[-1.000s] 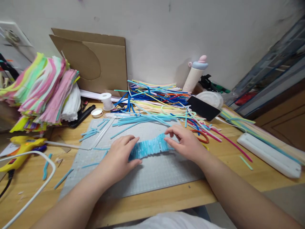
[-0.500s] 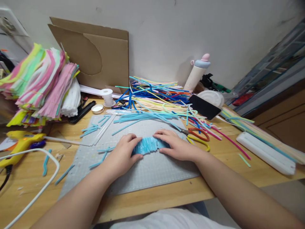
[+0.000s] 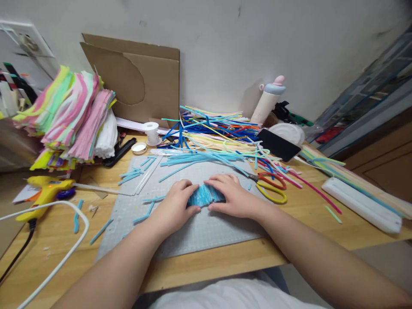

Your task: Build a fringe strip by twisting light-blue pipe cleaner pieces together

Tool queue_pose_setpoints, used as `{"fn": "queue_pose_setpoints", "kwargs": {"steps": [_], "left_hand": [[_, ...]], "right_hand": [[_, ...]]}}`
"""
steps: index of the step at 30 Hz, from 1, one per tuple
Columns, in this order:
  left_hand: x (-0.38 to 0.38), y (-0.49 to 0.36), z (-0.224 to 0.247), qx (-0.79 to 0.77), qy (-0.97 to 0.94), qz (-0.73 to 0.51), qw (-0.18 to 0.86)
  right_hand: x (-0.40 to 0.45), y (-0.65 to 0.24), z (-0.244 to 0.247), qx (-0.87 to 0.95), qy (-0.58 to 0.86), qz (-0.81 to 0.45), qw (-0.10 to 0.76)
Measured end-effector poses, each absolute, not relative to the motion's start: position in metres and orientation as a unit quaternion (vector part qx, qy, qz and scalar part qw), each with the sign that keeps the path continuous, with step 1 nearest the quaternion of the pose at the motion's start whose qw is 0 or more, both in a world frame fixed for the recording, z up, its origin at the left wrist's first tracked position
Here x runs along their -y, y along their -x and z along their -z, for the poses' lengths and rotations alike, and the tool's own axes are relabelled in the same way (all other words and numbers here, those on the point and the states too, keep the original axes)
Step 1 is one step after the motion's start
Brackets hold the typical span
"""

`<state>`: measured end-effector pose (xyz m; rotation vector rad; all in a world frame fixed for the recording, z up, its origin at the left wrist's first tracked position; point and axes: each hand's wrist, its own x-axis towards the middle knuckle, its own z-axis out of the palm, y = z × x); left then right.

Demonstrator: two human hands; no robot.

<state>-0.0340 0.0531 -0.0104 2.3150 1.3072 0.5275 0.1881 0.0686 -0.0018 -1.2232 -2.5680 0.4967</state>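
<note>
A row of short light-blue pipe cleaner pieces (image 3: 203, 195) lies side by side on the grey cutting mat (image 3: 206, 236). My left hand (image 3: 182, 201) grips its left end between thumb and fingers. Around the right end, my right hand (image 3: 230, 195) holds on in the same way, fingertips at the back edge and thumb at the front. The palms hide both ends of the row. Behind the hands are long light-blue pipe cleaners (image 3: 199, 159), and cut blue pieces (image 3: 130, 175) are scattered on the mat's left side.
Scissors with red and yellow handles (image 3: 273, 195) lie at the mat's right edge. A yellow glue gun (image 3: 48, 195) and a white cable (image 3: 77, 240) are on the left. Coloured bundles (image 3: 74, 116), a spool (image 3: 152, 133), a phone (image 3: 278, 145) and a bottle (image 3: 266, 103) stand or lie farther back.
My hands have come closer together on the blue row, leaving less of it showing between them. The whole view has shifted, so the table's objects appear farther right.
</note>
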Motion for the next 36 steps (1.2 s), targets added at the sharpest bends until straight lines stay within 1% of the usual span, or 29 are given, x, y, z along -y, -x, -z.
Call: {"fn": "queue_pose_setpoints", "kwargs": {"steps": [3, 7, 14, 21, 26, 33, 36], "left_hand": [[-0.054, 0.035, 0.01, -0.465, -0.837, -0.193, 0.214], [-0.054, 0.034, 0.011, -0.457, -0.839, -0.202, 0.218], [-0.055, 0.036, 0.01, -0.45, -0.843, -0.2, 0.218], [-0.061, 0.054, 0.002, -0.472, -0.848, -0.158, 0.181], [-0.059, 0.05, 0.001, -0.461, -0.848, -0.173, 0.194], [-0.058, 0.045, 0.008, -0.45, -0.85, -0.184, 0.202], [-0.057, 0.042, 0.009, -0.452, -0.85, -0.186, 0.195]], "right_hand": [[-0.067, -0.182, 0.002, 0.887, 0.412, -0.162, 0.132], [-0.069, -0.183, 0.0, 0.898, 0.382, -0.189, 0.112], [-0.066, -0.167, 0.005, 0.891, 0.406, -0.154, 0.129], [-0.067, -0.174, -0.001, 0.892, 0.412, -0.155, 0.103], [-0.063, -0.16, 0.003, 0.892, 0.416, -0.133, 0.117], [-0.069, -0.167, 0.002, 0.91, 0.363, -0.167, 0.112], [-0.068, -0.167, 0.001, 0.908, 0.367, -0.166, 0.113]]}}
